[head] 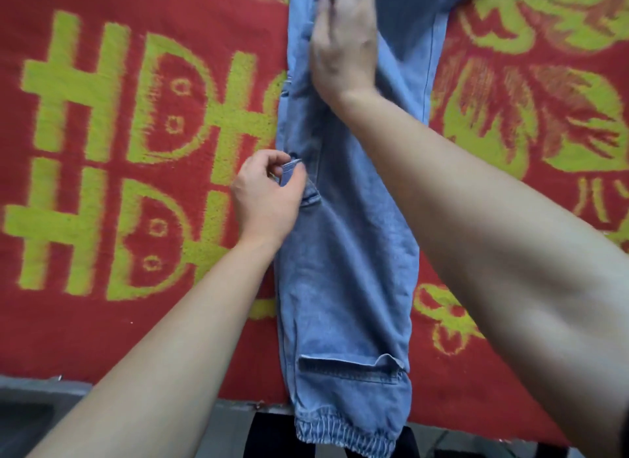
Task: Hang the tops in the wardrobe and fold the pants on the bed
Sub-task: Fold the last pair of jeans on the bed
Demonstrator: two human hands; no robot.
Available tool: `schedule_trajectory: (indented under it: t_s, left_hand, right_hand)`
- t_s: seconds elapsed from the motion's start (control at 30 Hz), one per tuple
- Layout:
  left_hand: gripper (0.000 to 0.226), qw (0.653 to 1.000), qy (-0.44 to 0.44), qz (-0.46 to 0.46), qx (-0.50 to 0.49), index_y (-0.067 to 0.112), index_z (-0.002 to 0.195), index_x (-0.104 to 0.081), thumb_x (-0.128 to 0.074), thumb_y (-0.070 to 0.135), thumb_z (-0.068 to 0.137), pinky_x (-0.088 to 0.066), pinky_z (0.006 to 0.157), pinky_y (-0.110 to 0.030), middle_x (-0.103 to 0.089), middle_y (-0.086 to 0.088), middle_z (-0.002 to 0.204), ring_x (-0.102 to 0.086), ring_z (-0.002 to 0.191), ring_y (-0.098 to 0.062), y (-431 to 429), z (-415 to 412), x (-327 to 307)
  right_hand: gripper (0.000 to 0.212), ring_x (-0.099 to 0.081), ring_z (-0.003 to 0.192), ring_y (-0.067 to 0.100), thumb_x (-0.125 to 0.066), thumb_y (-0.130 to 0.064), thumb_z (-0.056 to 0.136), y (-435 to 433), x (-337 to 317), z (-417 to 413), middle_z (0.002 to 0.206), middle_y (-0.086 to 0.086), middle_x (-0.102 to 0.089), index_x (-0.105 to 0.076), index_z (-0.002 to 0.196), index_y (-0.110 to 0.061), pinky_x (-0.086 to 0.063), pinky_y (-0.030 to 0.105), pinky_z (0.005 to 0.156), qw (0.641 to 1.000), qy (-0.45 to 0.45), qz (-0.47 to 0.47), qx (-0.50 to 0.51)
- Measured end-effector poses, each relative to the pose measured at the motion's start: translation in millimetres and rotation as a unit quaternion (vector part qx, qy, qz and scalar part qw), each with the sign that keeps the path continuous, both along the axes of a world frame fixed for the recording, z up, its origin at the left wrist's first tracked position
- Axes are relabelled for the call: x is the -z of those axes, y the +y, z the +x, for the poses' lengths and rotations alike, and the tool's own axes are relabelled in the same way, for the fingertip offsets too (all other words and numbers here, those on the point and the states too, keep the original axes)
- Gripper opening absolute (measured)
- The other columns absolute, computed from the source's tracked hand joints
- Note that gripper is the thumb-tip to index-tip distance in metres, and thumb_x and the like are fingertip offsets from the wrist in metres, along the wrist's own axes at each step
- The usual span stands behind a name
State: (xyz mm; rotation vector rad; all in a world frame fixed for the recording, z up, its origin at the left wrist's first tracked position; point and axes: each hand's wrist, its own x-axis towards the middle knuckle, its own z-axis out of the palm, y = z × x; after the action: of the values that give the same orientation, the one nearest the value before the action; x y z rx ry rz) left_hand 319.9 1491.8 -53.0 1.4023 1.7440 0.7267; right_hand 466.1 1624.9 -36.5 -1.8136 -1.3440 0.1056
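Pants [347, 270]: pale blue denim, laid lengthwise on the bed. The legs look stacked one on the other in a single long strip. The elastic cuff [343, 433] hangs just past the near edge of the bed, and the far end runs out of view at the top.

Handling, as we judge it:
- The cloth is soft but has body. It is heavier than a shirt, will hold a crease, and is not slippery on the pile beneath.
- Nothing is fragile. The gathered cuff and the open slit with its flap [347, 365] low on the leg are bulky spots that will ridge a fold.
- We think it best to grip at the seamed side edges or the cuff, where the layers are thick, and lift both layers together so they do not slide apart.

Left hand [265, 198]: at the left edge, mid-length. Thumb and curled fingers pinch a small denim tab [289, 171] that stands up from the cloth. We cannot tell whether it is a loop or a pocket corner.

Right hand [343, 45]: farther up the strip, palm down, fingers straight and together, pressing the denim flat. It holds nothing. The fingertips are blurred.

Around: red blanket [102, 151] with yellow-green characters on the left and leaf patterns on the right. It covers the bed under the pants. A grey floor [27, 410] shows at the near left. There is a dark shape under the cuff, which we cannot identify. No tops or wardrobe are in view.
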Motion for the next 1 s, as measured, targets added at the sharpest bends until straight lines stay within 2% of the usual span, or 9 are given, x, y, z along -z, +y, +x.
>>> schedule_trajectory:
  t_s: [0.07, 0.13, 0.27, 0.43, 0.53, 0.6, 0.7, 0.83, 1.0]
  left_hand:
    - [0.014, 0.998, 0.019, -0.049, -0.020, 0.023, 0.084, -0.066, -0.073, 0.034, 0.078, -0.050, 0.069, -0.034, -0.060, 0.007, 0.070, -0.052, 0.063, -0.009, -4.8, -14.3, 19.5]
    - [0.019, 0.995, 0.014, -0.092, -0.034, 0.020, 0.085, -0.067, -0.076, 0.036, 0.080, -0.050, 0.070, -0.033, -0.061, 0.008, 0.069, -0.052, 0.061, -0.006, -7.8, -21.8, 33.3]
    - [0.022, 0.994, 0.037, -0.099, -0.009, 0.019, 0.087, -0.064, -0.074, 0.038, 0.082, -0.046, 0.072, -0.030, -0.065, 0.003, 0.077, -0.058, 0.072, -0.014, -2.9, -22.9, 41.2]
    - [0.040, 0.992, 0.029, -0.116, -0.028, 0.014, 0.104, -0.052, -0.060, 0.051, 0.090, -0.044, 0.077, -0.036, -0.057, 0.004, 0.078, -0.058, 0.079, -0.021, -15.6, -18.1, 23.3]
    - [0.039, 0.991, 0.045, -0.109, -0.068, 0.008, 0.105, -0.053, -0.046, 0.046, 0.099, -0.038, 0.083, -0.037, -0.062, -0.009, 0.092, -0.059, 0.093, -0.030, -54.3, -15.8, 16.3]
    - [0.036, 0.988, 0.044, -0.136, -0.062, 0.012, 0.098, -0.051, -0.043, 0.047, 0.100, -0.037, 0.080, -0.036, -0.061, -0.009, 0.088, -0.059, 0.090, -0.030, -99.4, -23.1, 14.2]
    - [0.053, 0.979, 0.099, -0.167, 0.061, 0.009, 0.090, -0.049, -0.037, 0.060, 0.095, -0.037, 0.081, -0.039, -0.055, -0.011, 0.089, -0.053, 0.090, -0.032, -179.5, -41.5, 10.5]
    - [0.063, 0.965, 0.124, -0.209, 0.097, 0.011, 0.076, -0.043, -0.033, 0.073, 0.086, -0.044, 0.077, -0.044, -0.050, -0.006, 0.081, -0.052, 0.081, -0.031, -255.6, -55.4, -0.1]
    - [0.073, 0.956, 0.106, -0.263, 0.072, 0.016, 0.082, -0.035, -0.025, 0.088, 0.073, -0.040, 0.072, -0.042, -0.054, -0.008, 0.079, -0.054, 0.081, -0.034, -278.1, -52.2, -19.7]
  right_hand:
    - [0.027, -0.058, 0.098, 0.039, -0.047, -0.003, 0.090, 2.6, 28.6, -8.7, 0.104, 0.026, -0.060, -0.065, 0.109, 0.004, -0.040, 0.031, 0.090, 0.979, -0.043, -0.148, -0.135]
    - [0.033, -0.052, 0.108, 0.036, -0.042, -0.011, 0.094, -2.3, 57.4, -8.4, 0.113, 0.020, -0.052, -0.060, 0.120, -0.002, -0.041, 0.041, 0.094, 0.926, -0.091, -0.302, -0.207]
    - [0.033, -0.049, 0.116, 0.034, -0.037, -0.013, 0.098, 1.4, 46.3, -4.3, 0.122, 0.019, -0.048, -0.058, 0.122, -0.006, -0.036, 0.034, 0.098, 0.899, -0.092, -0.368, -0.220]
    - [0.043, -0.048, 0.130, 0.030, -0.044, -0.009, 0.093, -57.3, 8.3, -1.8, 0.136, 0.018, -0.051, -0.054, 0.135, -0.002, -0.032, 0.027, 0.108, 0.931, -0.009, -0.286, -0.225]
    - [0.044, -0.052, 0.125, 0.030, -0.057, -0.015, 0.090, -140.3, -1.9, -1.8, 0.132, 0.017, -0.055, -0.057, 0.132, -0.001, -0.038, 0.033, 0.110, 0.986, -0.025, -0.135, -0.091]
    - [0.053, -0.048, 0.129, 0.030, -0.062, -0.028, 0.092, -211.2, -8.2, 0.2, 0.135, 0.018, -0.052, -0.052, 0.136, 0.002, -0.033, 0.035, 0.114, 0.991, 0.006, -0.133, 0.035]
    - [0.073, -0.045, 0.129, 0.026, -0.059, -0.053, 0.090, -324.1, -4.4, -0.6, 0.137, 0.014, -0.051, -0.045, 0.142, -0.003, -0.030, 0.032, 0.112, 0.950, 0.105, -0.255, 0.149]
    - [0.062, -0.061, 0.111, 0.015, -0.053, -0.075, 0.079, -437.0, -0.9, -9.0, 0.114, -0.008, -0.067, -0.057, 0.120, -0.029, -0.046, 0.034, 0.096, 0.827, 0.312, -0.454, 0.113]
    - [0.053, -0.062, 0.103, 0.011, -0.057, -0.073, 0.082, -472.5, -14.5, -9.5, 0.102, -0.017, -0.065, -0.058, 0.113, -0.030, -0.042, 0.028, 0.084, 0.785, 0.344, -0.511, 0.063]
